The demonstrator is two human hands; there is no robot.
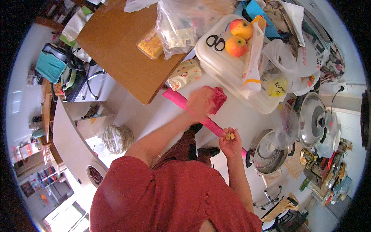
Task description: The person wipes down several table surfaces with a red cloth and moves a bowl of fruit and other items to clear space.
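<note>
My left hand (200, 103) is blurred by motion. It is above the pink strip along the table's near edge and overlaps a crumpled red-pink bag or cloth (218, 100); whether its fingers grip this is unclear. My right hand (231, 145) is palm up at the table edge, its fingers curled around small tan pieces (229, 136), possibly nuts. The pink strip (213, 126) runs slantwise beneath both hands. A cream patterned packet (185, 74) lies just beyond my left hand.
Beyond lie a brown board (124, 49), a clear bag (176, 32) and a white lidded box (214, 62) bearing apples (236, 46) and black-handled scissors (215, 43). A lidded pan (268, 153) stands at the right. A camouflage-covered stool (117, 139) is at the left.
</note>
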